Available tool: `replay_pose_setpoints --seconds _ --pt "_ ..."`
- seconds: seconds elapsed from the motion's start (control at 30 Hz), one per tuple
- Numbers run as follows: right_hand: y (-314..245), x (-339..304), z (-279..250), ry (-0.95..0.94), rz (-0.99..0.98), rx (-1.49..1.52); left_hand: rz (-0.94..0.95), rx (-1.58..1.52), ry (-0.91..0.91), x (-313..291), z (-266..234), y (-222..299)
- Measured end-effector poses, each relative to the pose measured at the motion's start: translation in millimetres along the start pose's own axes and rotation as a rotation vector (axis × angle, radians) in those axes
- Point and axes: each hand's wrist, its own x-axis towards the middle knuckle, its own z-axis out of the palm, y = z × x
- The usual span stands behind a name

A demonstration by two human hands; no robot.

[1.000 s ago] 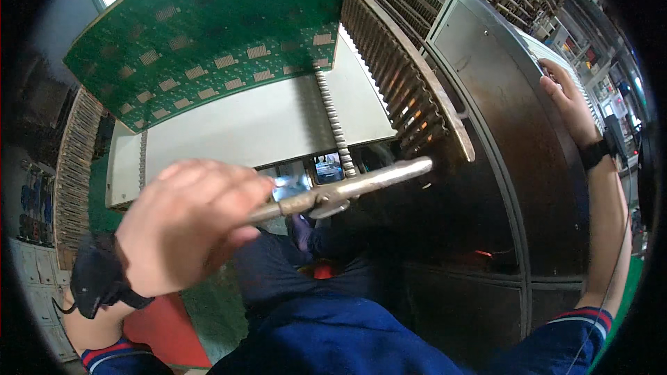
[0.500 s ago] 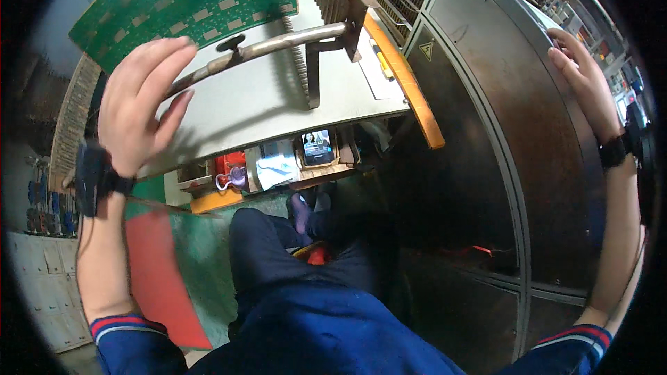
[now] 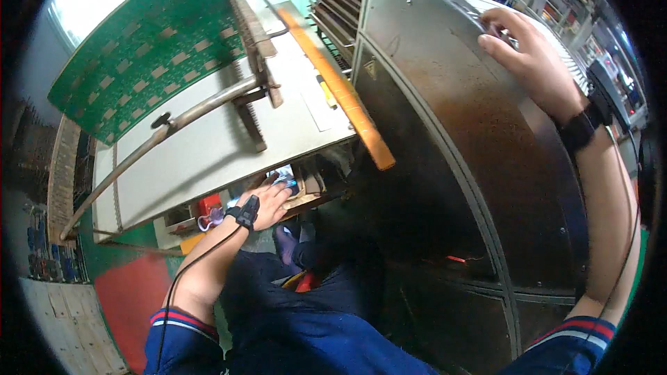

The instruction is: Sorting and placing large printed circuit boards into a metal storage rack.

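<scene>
While my left hand [image 3: 267, 210], fingers spread, partly covers the phone [image 3: 283, 174] near centre (contact unclear), my right hand [image 3: 531, 59] half-curls at the metal cabinet [image 3: 465, 97] edge, upper right; cannot tell if gripping.

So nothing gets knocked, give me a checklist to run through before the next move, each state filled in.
1. Left hand clear of the lit, dark-framed phone: not ok; fingers reach over it.
2. Right hand gripping firmly at the brown-stained metal cabinet's top edge: cannot tell.
3. Green patterned panel standing on edge on the white table: ok.
4. Both hands off the long metal bar with black knob: ok.
5. Slim yellow tool lying flat: ok.
</scene>
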Motion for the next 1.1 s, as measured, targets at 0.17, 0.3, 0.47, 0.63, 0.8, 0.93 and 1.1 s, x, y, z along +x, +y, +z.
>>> replay_pose_setpoints --seconds 0.17,0.3,0.47,0.63,0.8,0.93,1.1 --pt "-7 -4 -7 0.035 -0.004 0.0 -0.424 -0.226 -0.121 5 14 -47" --pt "-7 1 0 0.0 0.046 0.023 -0.277 -0.126 -0.005 -14 -20 2" --pt "-3 3 -2 0.035 0.047 0.023 0.319 0.041 -0.064 -64 -24 62" --pt "4 -4 -13 -0.107 0.101 0.012 0.493 0.07 0.249 -68 -180 96" --pt "-5 -4 -7 -0.129 0.17 0.056 -0.058 0.373 0.864 -93 -299 53" --pt "-8 -8 -29 -0.181 0.204 0.058 -0.393 -0.088 0.098 -105 -296 1" --pt "42 -43 -91 -0.089 0.384 -0.416 -0.226 0.112 0.366 -102 -277 -12"
